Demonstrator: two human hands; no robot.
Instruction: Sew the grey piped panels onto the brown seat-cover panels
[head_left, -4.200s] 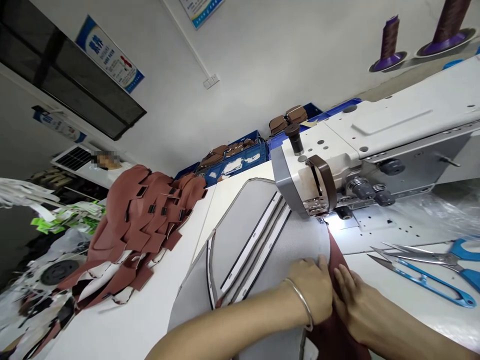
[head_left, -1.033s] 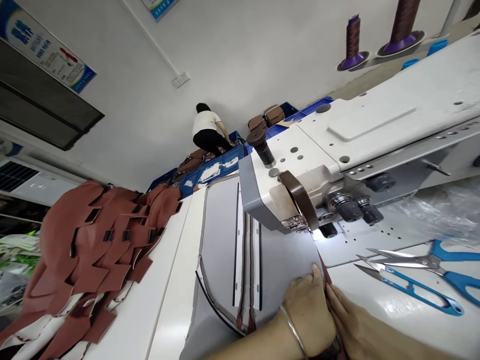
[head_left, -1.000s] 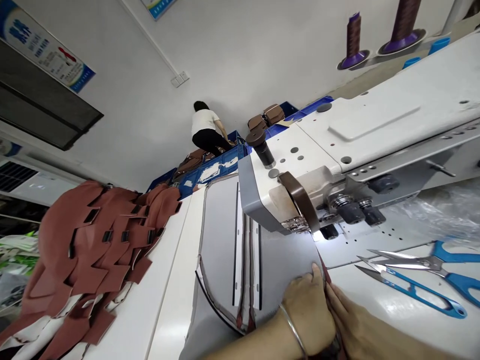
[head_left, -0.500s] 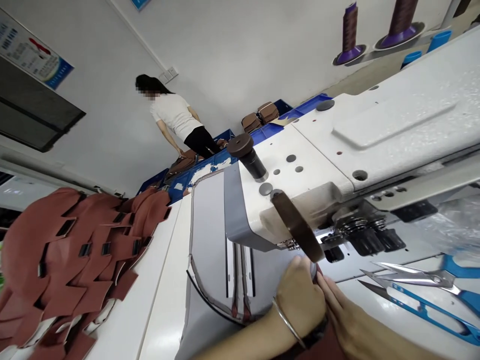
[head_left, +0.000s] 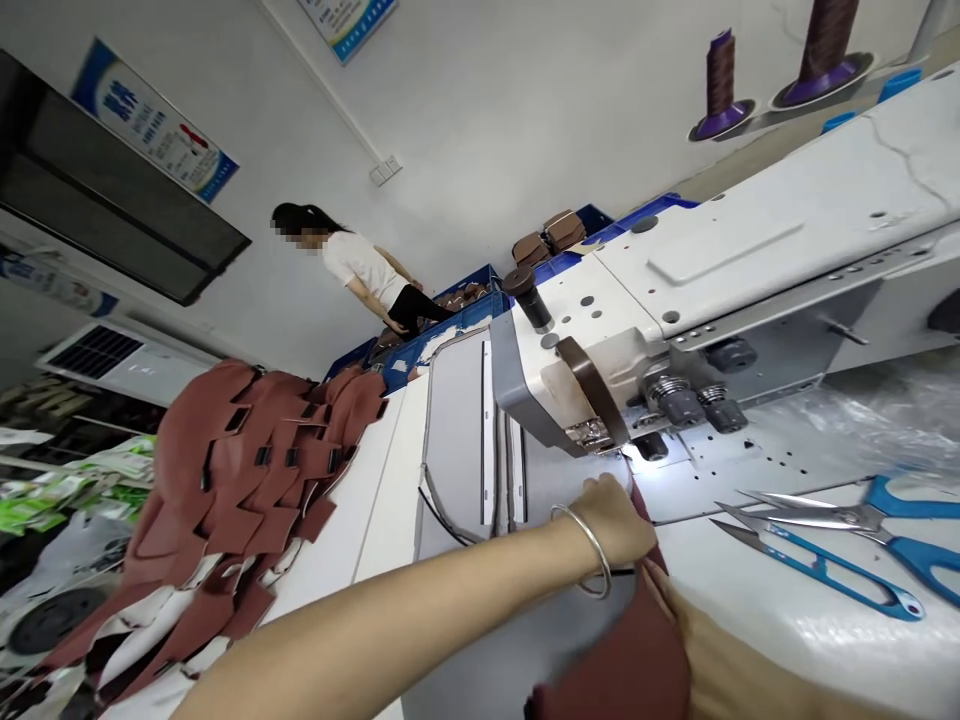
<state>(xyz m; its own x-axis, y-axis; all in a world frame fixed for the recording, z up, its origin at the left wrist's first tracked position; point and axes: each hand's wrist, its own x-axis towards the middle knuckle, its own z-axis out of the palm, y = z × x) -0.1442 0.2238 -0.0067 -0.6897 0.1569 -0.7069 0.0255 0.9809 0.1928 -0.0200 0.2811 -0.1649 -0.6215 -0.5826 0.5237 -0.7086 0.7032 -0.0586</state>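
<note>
We have the grey panel [head_left: 457, 440] lying flat on the surface [head_left: 375, 500], its near end fed right up under the sewing machine [head_left: 675, 300], and a dark red piece [head_left: 637, 650] laid along its right edge, running from the needle area back toward us. Our left hand [head_left: 611, 520] rests knuckles-up on the seam just before the presser foot, fingers curled down onto the cloth, pressing rather than pinching. Our right hand [head_left: 697, 640] lies lower, partly under the red piece; how far its fingers close, we cannot tell.

How far along? We judge the seam is mid-run: a good stretch of the panel already lies beyond the machine head, and a length of red cloth is still on our side, not yet through.

To the left, a heap of red-brown pieces [head_left: 247, 470] sits stacked. To the right lie the snips [head_left: 817, 570] and blue-handled scissors [head_left: 885, 505], untouched. Behind, another person [head_left: 360, 270] bends over blue bins [head_left: 465, 310], and thread cones [head_left: 772, 60] stand above the machine.
</note>
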